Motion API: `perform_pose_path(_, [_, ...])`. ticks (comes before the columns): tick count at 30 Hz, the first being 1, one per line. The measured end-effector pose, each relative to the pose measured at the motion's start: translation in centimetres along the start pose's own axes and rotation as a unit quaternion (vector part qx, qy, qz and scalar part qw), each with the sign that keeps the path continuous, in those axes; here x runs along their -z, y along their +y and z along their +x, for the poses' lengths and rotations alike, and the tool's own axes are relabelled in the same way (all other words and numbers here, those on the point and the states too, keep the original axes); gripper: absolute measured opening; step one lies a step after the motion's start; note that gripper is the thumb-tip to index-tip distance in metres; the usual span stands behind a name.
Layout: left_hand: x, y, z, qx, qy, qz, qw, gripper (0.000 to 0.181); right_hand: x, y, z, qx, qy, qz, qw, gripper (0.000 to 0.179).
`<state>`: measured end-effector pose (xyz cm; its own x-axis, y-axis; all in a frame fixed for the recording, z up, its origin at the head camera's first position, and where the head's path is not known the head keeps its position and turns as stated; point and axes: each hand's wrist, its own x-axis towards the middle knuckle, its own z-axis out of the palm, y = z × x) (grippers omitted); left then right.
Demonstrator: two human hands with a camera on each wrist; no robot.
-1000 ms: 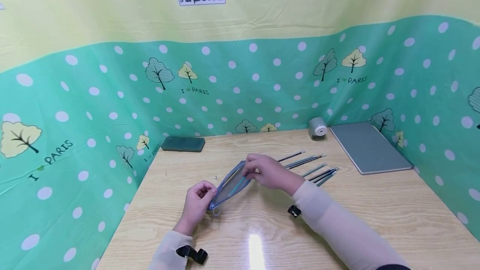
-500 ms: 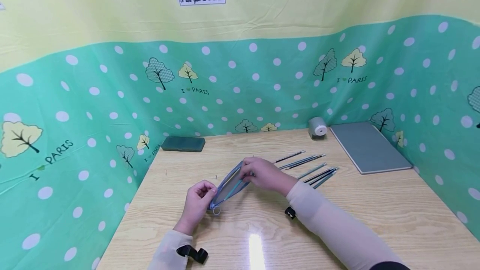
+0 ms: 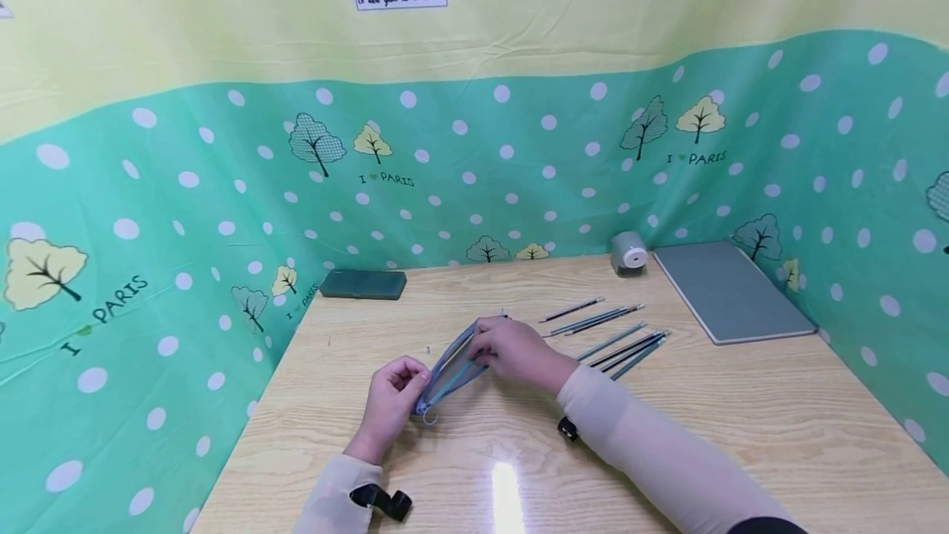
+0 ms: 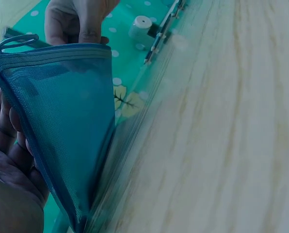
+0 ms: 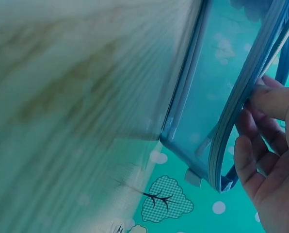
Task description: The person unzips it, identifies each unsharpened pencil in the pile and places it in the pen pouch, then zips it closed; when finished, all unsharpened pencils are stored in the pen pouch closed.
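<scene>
A blue mesh zip pouch (image 4: 69, 107) stands tilted over the table, its zipped mouth parted. At its near end, my left hand (image 3: 390, 402) pinches the rim beside the zip's ring pull (image 3: 430, 418). My right hand (image 3: 515, 350) reaches into the mouth at the far end and pinches a teal pencil (image 3: 455, 380), which slants down inside toward the left hand. In the right wrist view, the right hand (image 5: 275, 145) has its fingers at the zip edge, and part of a pencil (image 5: 205, 143) shows through the mesh. The fingertips on the teal pencil are partly hidden.
Several dark and teal pencils (image 3: 630, 350) lie right of the pouch, with more pencils (image 3: 593, 320) behind. A pencil sharpener (image 3: 628, 254) and grey notebook (image 3: 730, 291) stand at the back right. A dark green case (image 3: 362, 285) lies back left. A patterned curtain (image 3: 445, 213) encloses the table.
My right hand has moved left and slightly down, sliding the teal pencil deeper into the pouch toward its near end. My left hand stays in place on the rim.
</scene>
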<state>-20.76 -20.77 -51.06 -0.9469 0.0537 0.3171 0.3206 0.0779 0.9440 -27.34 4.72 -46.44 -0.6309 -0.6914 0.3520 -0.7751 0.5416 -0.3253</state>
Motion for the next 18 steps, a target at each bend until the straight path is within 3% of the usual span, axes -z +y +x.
perform_pose_path(8, [0.0,0.0,0.0,0.005,0.0,-0.004,1.0,0.006,-0.5,-0.7,0.1,-0.006,0.011,-0.059,0.9982,0.016])
perform_pose_path(18, [0.0,-0.1,0.0,0.005,-0.002,-0.008,1.0,0.006,-1.1,-1.3,0.5,-0.008,0.022,-0.087,0.9959,0.017])
